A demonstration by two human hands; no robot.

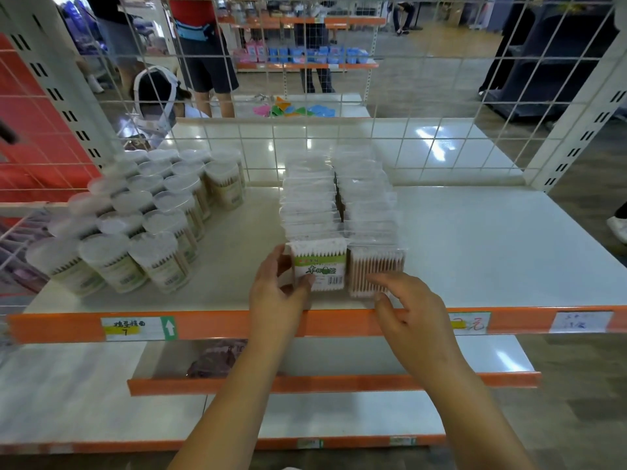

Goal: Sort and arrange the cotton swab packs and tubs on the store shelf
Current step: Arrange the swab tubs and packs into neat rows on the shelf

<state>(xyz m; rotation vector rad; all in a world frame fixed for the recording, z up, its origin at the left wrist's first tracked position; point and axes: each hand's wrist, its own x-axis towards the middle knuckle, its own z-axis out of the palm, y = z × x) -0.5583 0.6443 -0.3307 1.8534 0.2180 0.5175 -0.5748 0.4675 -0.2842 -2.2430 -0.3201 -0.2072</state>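
Two rows of flat clear cotton swab packs run front to back in the middle of the white shelf (492, 245). The front pack of the left row (320, 264) shows a green label. The front pack of the right row (376, 269) shows bare wooden swabs. My left hand (276, 293) grips the labelled pack at its left side, thumb on its face. My right hand (412, 307) touches the lower front of the right pack with straight fingers. Several round clear swab tubs (146, 225) stand grouped at the shelf's left.
A wire grid panel (424, 96) backs the shelf. An orange price rail (339, 322) with paper tags runs along the front edge. Lower shelves sit below, with a dark packet (217, 359) on one. People stand in the aisle behind the grid.
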